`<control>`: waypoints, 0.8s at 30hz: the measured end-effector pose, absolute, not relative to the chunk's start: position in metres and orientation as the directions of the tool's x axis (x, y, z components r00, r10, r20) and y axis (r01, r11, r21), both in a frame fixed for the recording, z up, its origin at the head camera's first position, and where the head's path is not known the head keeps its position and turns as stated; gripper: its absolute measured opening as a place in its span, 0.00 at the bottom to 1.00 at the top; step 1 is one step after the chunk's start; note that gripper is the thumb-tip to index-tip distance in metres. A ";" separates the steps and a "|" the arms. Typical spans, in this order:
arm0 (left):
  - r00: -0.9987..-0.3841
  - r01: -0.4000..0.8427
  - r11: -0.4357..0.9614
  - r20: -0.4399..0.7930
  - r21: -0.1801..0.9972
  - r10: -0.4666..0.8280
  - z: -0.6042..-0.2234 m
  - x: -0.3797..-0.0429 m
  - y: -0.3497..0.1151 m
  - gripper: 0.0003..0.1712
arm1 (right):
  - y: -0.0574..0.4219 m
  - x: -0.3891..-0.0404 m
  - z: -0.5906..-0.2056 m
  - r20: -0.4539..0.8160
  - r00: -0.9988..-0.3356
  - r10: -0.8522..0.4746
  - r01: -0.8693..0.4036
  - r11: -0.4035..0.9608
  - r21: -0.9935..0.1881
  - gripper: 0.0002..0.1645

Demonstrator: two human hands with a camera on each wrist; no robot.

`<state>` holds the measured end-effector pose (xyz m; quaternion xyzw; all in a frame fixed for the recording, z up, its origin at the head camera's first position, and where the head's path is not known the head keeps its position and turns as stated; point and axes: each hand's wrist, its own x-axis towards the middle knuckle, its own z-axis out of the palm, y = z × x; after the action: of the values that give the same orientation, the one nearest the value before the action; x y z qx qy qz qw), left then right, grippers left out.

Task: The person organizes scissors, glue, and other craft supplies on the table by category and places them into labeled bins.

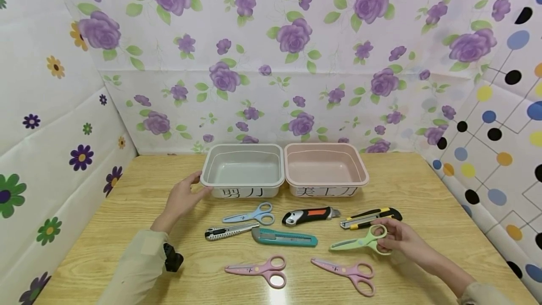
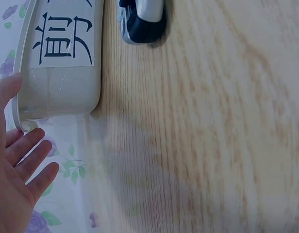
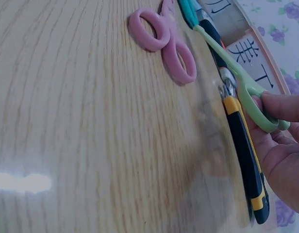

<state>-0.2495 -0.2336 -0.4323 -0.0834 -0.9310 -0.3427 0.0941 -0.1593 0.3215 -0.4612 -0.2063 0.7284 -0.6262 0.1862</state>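
Note:
My left hand [image 1: 182, 199] is at the left end of the grey plastic bin [image 1: 242, 186]. In the left wrist view its thumb [image 2: 8, 90] touches the bin's rim, while the other fingers are loosely extended beside the corner. My right hand [image 1: 404, 241] pinches a handle loop of the green scissors [image 1: 355, 243], whose closed blades point left. The right wrist view shows the thumb [image 3: 285, 107] on that loop and the scissors above the table. Just behind them lies a black and yellow utility knife [image 1: 370, 218], close to the hand.
A pink bin [image 1: 326, 184] stands against the grey one, both labelled in front. Between the hands lie blue scissors [image 1: 250, 214], a silver knife [image 1: 230, 232], a teal knife [image 1: 285, 237] and a black, orange-marked knife [image 1: 311, 215]. Two pink scissors [image 1: 254, 268] lie nearer the front.

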 end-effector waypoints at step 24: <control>-0.967 0.220 0.772 0.240 0.596 0.091 -0.431 -0.249 -0.232 0.40 | 0.277 -0.176 -0.426 -0.046 -0.880 -0.473 -0.064 0.215 -0.975 0.30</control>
<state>-0.2488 -0.2322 -0.4309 -0.0830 -0.9361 -0.3270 0.0991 -0.1762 0.2772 -0.4256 -0.1765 0.7606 -0.6012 0.1697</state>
